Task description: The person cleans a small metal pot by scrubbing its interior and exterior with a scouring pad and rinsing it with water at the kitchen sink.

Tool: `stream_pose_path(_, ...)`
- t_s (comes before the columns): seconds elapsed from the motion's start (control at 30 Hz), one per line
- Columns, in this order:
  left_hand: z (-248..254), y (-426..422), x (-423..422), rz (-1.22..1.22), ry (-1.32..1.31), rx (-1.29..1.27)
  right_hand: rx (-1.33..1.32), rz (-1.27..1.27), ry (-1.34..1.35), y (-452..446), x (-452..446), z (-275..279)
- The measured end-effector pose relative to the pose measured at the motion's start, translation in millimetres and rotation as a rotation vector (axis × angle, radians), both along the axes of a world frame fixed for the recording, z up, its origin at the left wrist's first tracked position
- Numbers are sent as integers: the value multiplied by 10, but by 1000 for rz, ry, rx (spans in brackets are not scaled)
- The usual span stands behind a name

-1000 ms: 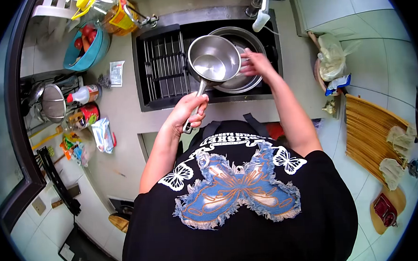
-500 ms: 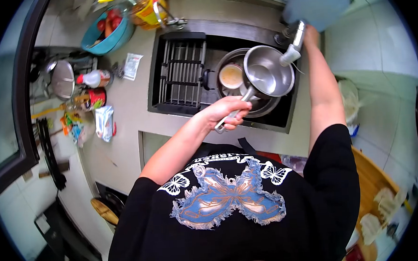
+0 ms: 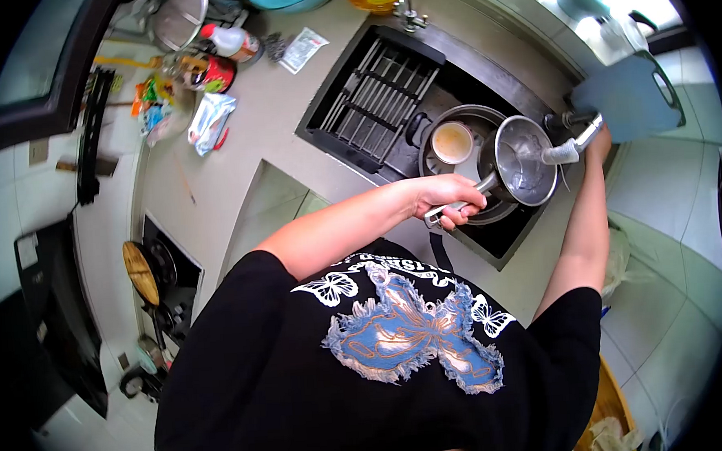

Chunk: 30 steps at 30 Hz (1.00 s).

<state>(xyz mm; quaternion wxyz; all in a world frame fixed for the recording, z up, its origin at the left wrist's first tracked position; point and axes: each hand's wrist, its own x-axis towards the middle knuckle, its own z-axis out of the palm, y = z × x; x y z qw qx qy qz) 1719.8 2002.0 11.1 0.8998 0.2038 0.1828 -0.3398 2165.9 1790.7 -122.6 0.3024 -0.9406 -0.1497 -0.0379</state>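
Observation:
My left hand (image 3: 451, 198) is closed round the handle of a metal saucepan (image 3: 526, 180), held over the sink under the faucet (image 3: 576, 145). The inside of the saucepan looks rippled and glassy, like water. Beside the faucet, my right hand (image 3: 598, 144) reaches in at its back, with its fingers mostly hidden behind the metal. Below the saucepan a larger metal pot (image 3: 425, 150) sits in the sink (image 3: 493, 255), partly covered. Within it is a small round container (image 3: 452, 143) with pale contents.
A drying rack (image 3: 381, 102) spans the sink's left side. On the counter at left are a bottle with a red cap (image 3: 233, 43), a white packet (image 3: 211, 121) and a flat sachet (image 3: 303, 50). A blue-grey board (image 3: 628, 97) leans behind the faucet.
The view has turned and shifted, so the sink appears tilted. Inside the saucepan the smooth bottom now looks rippled. My left hand keeps its hold, and my right hand stays by the faucet.

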Motion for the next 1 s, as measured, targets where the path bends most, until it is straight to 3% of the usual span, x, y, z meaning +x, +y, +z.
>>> stream_pose_path(0.17,-136,-26,-85,60,23,-32,-80,119,-123,-72,-161,-111)
stream_pose_path(0.2,-149,4,-130,77,21,-54,-118,62,59,-72,-235,-42)
stream_pose_path(0.3,-212,143,-375,138,49,-52,386,227,104,-235,-267,-329)
stream_pose_path(0.37,-258,323,-654,177,9,-64,259,136,88,-280,-618,-244)
stream_pose_path(0.43,-189,519,-983,242,19,-16,387,52,437,-401,-1030,-272)
stream_pose_path(0.5,-183,732,-1359,296,4,-2,553,-61,604,-465,-1657,-217)
stream_pose_path(0.7,-129,977,-2030,527,117,123,549,-183,775,-895,-2780,-673)
stream_pose_path(0.87,-179,1164,-2288,631,196,309,455,49,813,-631,-2966,-685)
stream_pose_path(1.0,-352,1316,-2425,709,176,318,413,253,759,-235,-2932,-503)
